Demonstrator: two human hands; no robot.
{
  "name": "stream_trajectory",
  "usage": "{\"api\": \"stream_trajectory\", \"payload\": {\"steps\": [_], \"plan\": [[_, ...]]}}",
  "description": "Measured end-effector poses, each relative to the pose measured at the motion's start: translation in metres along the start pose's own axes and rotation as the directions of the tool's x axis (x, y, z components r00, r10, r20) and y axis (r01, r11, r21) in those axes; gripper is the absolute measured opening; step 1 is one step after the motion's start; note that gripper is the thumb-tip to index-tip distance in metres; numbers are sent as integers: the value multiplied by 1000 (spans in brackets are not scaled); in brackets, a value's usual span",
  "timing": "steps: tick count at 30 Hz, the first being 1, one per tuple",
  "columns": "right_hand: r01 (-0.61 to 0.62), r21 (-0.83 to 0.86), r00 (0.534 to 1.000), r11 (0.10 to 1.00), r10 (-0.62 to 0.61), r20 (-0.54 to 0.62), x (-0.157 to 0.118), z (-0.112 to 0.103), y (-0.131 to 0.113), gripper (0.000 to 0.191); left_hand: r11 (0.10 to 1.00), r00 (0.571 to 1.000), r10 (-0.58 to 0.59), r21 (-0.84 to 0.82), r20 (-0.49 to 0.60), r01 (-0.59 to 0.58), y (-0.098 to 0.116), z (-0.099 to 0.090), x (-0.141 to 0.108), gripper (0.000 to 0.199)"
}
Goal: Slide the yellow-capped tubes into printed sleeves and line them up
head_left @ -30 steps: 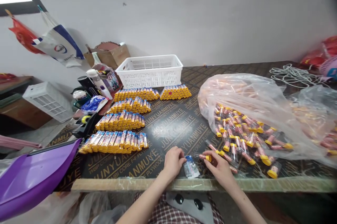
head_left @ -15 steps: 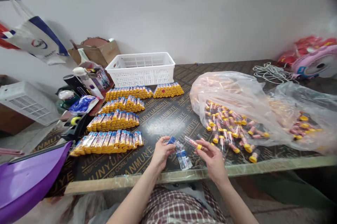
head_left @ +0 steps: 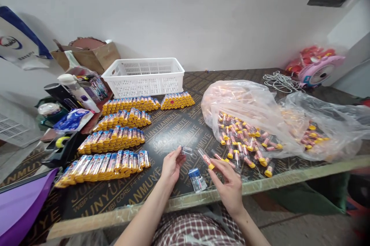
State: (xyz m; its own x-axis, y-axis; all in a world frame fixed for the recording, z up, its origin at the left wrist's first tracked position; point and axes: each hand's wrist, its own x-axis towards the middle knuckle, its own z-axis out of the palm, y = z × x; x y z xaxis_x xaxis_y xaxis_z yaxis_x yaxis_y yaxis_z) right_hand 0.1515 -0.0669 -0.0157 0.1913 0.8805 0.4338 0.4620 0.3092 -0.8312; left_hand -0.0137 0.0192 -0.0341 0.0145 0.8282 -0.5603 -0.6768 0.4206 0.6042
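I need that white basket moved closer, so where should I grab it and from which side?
Grip the white basket by its top rim on the two short ends, coming down from above. It stands upright and open, and the rim is a firm lip; rows of tubes lie close against its near side, so avoid reaching there.

A clear tube with a yellow cap (head_left: 206, 159) is tilting up-left, pinched at its capped end, hovering above the table's near edge. A small clear sleeve (head_left: 186, 150) is hanging just left of it, held by one corner.
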Motion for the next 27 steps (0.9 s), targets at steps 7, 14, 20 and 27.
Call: {"api": "stream_trajectory", "payload": {"steps": [7, 14, 20, 27], "plan": [[111, 1, 989, 994, -111, 93, 0, 5, 2, 32, 998, 998, 63, -4, -26, -63, -1, -2, -9, 25], [19, 105, 944, 994, -52, 325, 6, 9, 18, 30, 983, 973, 117, 116, 197, -142, -4, 1, -16, 34], [117, 37, 950, 992, -123, 286, 18, 8, 30, 54, 965, 942, -39, 258, 332, -51, -4, 11, -24, 42], [43, 249, 867, 968, -160, 471, 32, 1, 31, 88, 916, 905, -151, 400, 397, -23, -6, 17, -33, 35]]}}
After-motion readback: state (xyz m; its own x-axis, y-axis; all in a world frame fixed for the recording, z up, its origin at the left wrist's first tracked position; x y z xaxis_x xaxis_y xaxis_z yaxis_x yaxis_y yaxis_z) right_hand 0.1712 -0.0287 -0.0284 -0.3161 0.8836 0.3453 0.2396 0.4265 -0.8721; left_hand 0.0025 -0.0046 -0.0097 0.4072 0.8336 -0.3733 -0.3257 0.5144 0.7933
